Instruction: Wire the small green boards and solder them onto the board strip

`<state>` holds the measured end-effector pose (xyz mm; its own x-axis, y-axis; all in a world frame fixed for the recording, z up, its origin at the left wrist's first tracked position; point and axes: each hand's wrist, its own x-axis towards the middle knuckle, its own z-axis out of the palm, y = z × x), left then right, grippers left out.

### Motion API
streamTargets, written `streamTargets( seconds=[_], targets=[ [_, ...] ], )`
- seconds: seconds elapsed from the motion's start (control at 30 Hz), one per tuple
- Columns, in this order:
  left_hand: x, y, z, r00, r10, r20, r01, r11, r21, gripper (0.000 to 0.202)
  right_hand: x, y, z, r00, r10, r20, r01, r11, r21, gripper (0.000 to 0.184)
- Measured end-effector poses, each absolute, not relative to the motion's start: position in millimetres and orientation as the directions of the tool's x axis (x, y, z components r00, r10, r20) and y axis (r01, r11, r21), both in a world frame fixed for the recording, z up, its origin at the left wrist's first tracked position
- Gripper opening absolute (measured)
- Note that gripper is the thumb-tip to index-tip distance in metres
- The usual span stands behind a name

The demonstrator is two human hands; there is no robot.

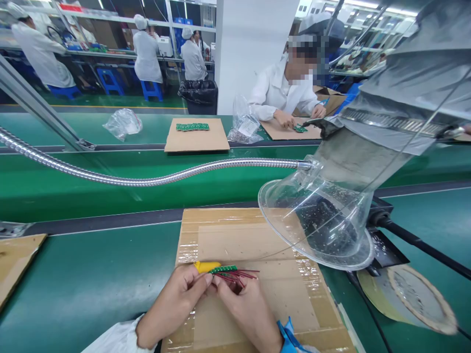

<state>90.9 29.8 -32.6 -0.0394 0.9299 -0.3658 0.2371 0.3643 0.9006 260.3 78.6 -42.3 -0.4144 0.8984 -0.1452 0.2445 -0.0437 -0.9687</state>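
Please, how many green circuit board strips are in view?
3: one strip between the left hand and right hand, another on a cardboard sheet, a third beside a co-worker's hand. Others may be hidden.

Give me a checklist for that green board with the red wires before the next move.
Green circuit board strip held between left hand and right hand: ok.
Red wires seated in the board: cannot tell, too small.
Yellow piece firmly gripped: cannot tell.
Clear plastic hood apart from the hands: ok.
Taped cardboard mat beneath the hands: ok.
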Motion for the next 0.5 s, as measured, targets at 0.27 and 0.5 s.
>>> streamTargets(
  seconds=[0.27,0.5],
  targets=[
    [107.4,31.2,-26.8,-0.053,0.938,-0.341,0.102,0.345,0.933,0.04,261.9,75.0,-42.1,-0.436,0.9,-0.027,0.239,0.087,-0.967,0.023],
    [105.1,31.9,-29.9,-0.12,0.935,-0.335,0.087,0.346,0.934,0.045,257.7,79.8,-38.5,-0.405,0.911,-0.082,0.177,-0.01,-0.984,0.021]
  ],
)
